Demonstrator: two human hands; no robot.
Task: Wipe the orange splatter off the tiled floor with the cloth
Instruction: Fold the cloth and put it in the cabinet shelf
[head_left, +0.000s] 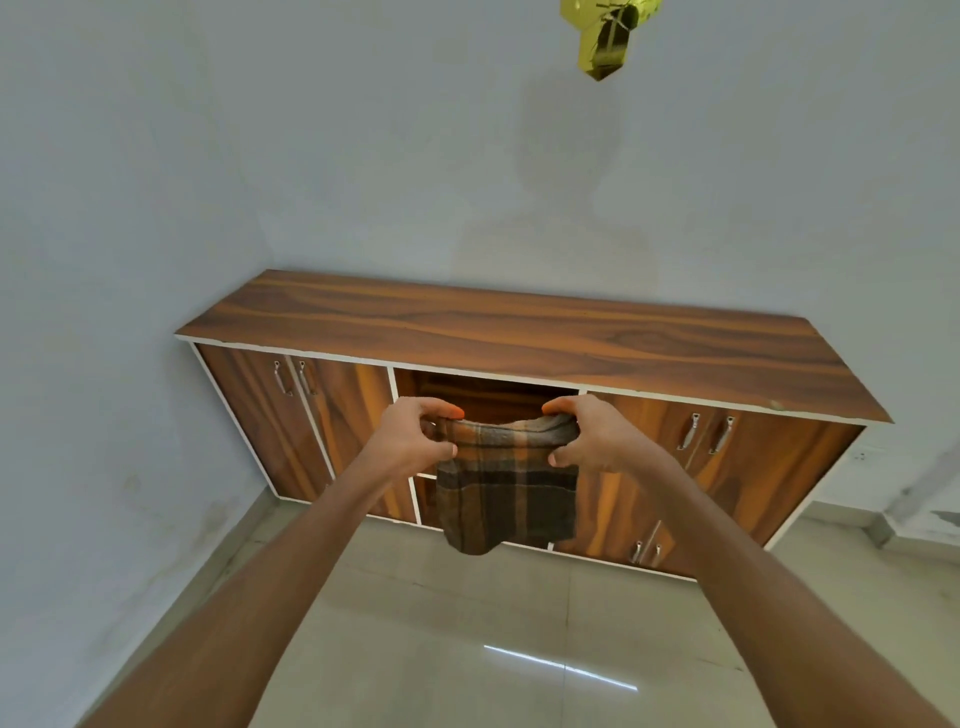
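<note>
Closest to my view, the left forearm (249, 597) and the right forearm (753, 597) stretch up from the bottom corners and draw together toward the middle. Between them hangs the cloth (509, 493), a checked rag in brown, orange and grey. It is held up in the air, clear of the tiled floor (441, 623), in front of the cabinet's middle section.

I see the left hand (410, 436) pinching the cloth's upper left corner and the right hand (597, 441) pinching the upper right one. The fingers (441, 410) of both are curled and clamped on the bunched top edge. That edge sags a little between the hands, and the rest drops loose, with the lower left corner hanging lowest. One fingertip on each hand looks orange.

Behind the cloth stands a long wooden cabinet (519, 332) with pairs of doors bearing metal handles (293, 376) at left and right and an open dark compartment in the middle. It sits in a corner against a pale grey wall (363, 156). The floor below is beige and glossy, with a bright streak of reflected light (561, 667). A shiny gold foil shape (605, 36) shows at the top edge.
</note>
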